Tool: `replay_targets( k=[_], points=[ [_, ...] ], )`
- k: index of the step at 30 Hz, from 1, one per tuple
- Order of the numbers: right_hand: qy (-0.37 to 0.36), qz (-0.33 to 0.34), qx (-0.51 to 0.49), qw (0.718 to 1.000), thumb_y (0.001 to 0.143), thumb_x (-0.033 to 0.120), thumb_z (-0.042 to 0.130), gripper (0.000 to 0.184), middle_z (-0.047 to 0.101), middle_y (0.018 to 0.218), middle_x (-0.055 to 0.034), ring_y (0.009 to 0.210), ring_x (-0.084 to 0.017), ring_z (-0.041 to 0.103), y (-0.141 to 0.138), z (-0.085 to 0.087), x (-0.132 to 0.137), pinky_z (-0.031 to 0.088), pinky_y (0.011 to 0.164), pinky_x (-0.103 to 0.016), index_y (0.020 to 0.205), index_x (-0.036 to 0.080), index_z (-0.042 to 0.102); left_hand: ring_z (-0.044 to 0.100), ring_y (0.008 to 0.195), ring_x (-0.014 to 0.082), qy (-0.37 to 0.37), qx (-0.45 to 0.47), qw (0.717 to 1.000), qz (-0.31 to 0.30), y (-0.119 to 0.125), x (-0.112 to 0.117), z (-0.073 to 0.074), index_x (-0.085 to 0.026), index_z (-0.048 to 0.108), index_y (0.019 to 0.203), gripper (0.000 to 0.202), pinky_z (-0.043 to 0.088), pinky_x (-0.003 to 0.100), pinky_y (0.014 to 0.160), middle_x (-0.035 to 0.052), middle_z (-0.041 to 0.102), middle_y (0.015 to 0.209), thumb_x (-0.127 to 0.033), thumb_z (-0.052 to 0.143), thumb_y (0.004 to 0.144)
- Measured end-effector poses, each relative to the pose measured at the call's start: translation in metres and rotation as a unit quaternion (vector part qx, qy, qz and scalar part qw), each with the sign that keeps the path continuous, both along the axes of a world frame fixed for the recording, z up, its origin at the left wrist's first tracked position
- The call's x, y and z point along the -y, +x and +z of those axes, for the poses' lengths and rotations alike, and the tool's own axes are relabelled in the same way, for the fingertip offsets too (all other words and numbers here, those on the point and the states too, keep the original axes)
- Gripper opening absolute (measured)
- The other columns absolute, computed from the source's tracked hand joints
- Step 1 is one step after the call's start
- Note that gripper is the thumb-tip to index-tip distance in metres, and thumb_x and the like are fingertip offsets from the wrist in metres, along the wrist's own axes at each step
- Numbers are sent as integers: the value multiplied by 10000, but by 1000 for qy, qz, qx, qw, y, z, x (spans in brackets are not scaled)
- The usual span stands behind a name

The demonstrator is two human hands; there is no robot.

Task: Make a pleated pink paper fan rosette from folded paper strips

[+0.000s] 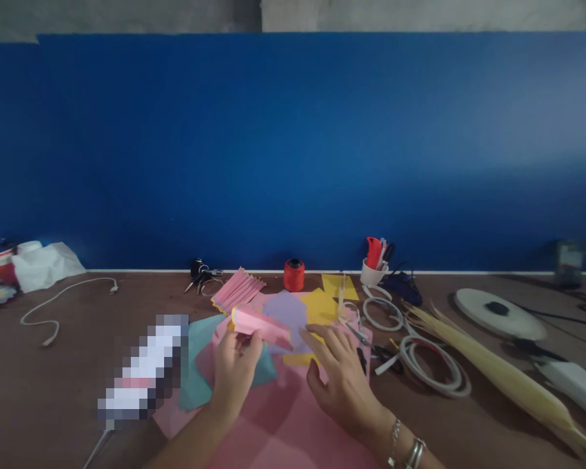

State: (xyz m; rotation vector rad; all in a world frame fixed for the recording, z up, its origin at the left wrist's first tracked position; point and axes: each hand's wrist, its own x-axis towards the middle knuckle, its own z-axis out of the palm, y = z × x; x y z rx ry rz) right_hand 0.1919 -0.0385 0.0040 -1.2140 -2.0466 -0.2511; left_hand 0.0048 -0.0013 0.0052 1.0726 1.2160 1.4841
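Note:
My left hand is closed on a pink folded paper piece with a yellow edge, held just above the table. My right hand hovers to the right of it with fingers spread and pointing toward the paper's end; it holds nothing. Under both hands lie sheets of coloured paper: a large pink sheet, a teal one, a lilac one and a yellow one. A second pink pleated paper fan rests further back.
A red thread spool, a white cup of pens, keys, white rings, scissors, long pale yellow stalks, a white disc and a white cable lie on the brown table. A blue wall stands behind.

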Motion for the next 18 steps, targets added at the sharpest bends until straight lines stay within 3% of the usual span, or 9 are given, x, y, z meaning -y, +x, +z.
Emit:
replay_targets(
  k=[2,4,7,9,12,18],
  points=[
    [54,19,-6,998,762,43,462,477,563,1161,-111,1083,-252,486,-1,2,5,401,890,-413,1214,190,511,588,759,196,149,-186,971,13,-7,-2,-1,-218,661,794,65,441,295,763,24,644,737,-202,654,731],
    [103,36,5,994,795,64,480,431,568,1157,-107,1111,-250,470,-3,5,9,382,920,-414,1201,204,516,573,808,209,275,-364,889,-29,-10,-1,-4,-220,661,845,132,419,326,798,44,646,794,-154,558,797],
    [53,42,48,997,844,112,493,333,594,1119,-94,1074,-234,486,-7,5,8,370,895,-385,1157,209,550,541,774,216,339,-538,766,-96,-4,2,-13,-186,645,858,187,410,348,726,62,626,790,-124,468,855],
    [-43,38,82,995,855,122,492,208,626,991,-72,952,-212,522,-7,1,3,375,813,-354,1008,201,608,529,763,213,324,-607,712,-138,3,5,-18,-170,629,794,179,404,341,688,59,615,775,-113,473,861],
    [-170,26,143,975,828,105,511,135,612,795,-40,770,-184,517,-3,-9,-4,344,690,-318,787,184,613,537,786,202,252,-667,670,-205,12,11,-21,-170,613,751,205,409,330,696,44,621,790,-58,469,846],
    [-291,-9,157,944,801,69,480,196,625,838,-45,802,-174,540,2,-8,-5,316,650,-281,807,179,643,574,908,216,119,-699,652,-267,12,20,-5,-184,637,900,297,437,334,727,53,642,927,-23,396,833]
  ],
)
